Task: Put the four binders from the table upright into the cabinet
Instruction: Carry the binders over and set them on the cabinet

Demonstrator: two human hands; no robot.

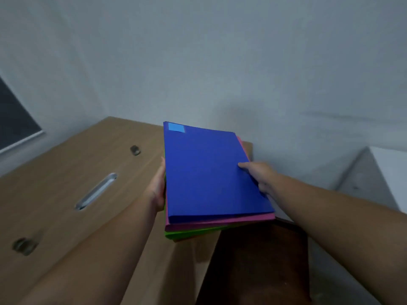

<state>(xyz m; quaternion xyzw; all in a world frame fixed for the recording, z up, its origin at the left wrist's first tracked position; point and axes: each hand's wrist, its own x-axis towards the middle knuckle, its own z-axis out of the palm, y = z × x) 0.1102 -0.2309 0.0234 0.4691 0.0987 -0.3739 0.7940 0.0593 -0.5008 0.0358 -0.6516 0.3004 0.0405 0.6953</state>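
A flat stack of binders hangs above the wooden table's (66, 179) right end. On top lies the blue binder (209, 172) with a light blue label at its far left corner. Under it show the edges of a pink binder (220, 223) and a green binder (193, 233); a further one beneath is barely visible. My left hand (157, 188) grips the stack's left edge. At the right edge, my right hand (258, 176) holds the stack with its thumb pressed on the blue cover. No cabinet interior is visible.
The table has a metal cable slot (97, 191) and two round holes (135, 150). A dark brown chair or stool (259, 260) stands below the stack. A white piece of furniture (378, 172) sits at the right against the grey wall. A dark window (15, 119) is at the left.
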